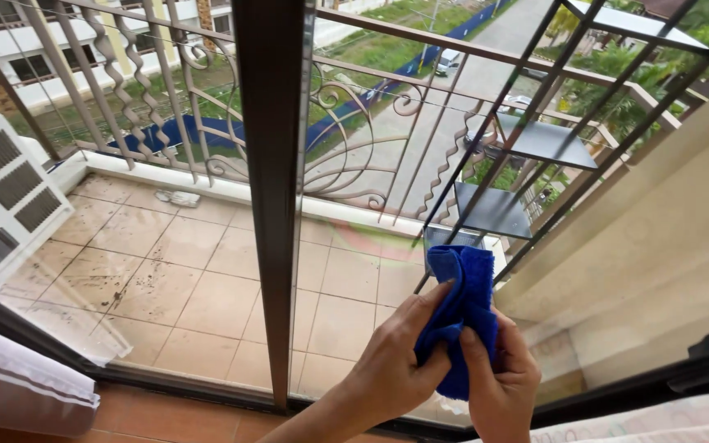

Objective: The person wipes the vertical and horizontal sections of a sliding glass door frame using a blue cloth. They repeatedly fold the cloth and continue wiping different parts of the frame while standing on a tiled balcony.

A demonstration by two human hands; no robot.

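Observation:
A blue microfibre cloth [465, 308] is bunched between both my hands, low in the middle-right of the view. My left hand [391, 369] grips its left side with the thumb up along the fabric. My right hand [500, 381] pinches the lower right part. Both hands are held up in front of a glass window pane [354, 271], just right of the dark brown vertical frame bar [272, 205].
Beyond the glass lies a tiled balcony floor [157, 271] with dirt marks, an ornate metal railing [166, 107] and a white air-conditioner unit [2, 197] at left. A black corner shelf rack [527, 164] stands at right beside a cream wall [658, 230]. A dark window sill [166, 381] runs below.

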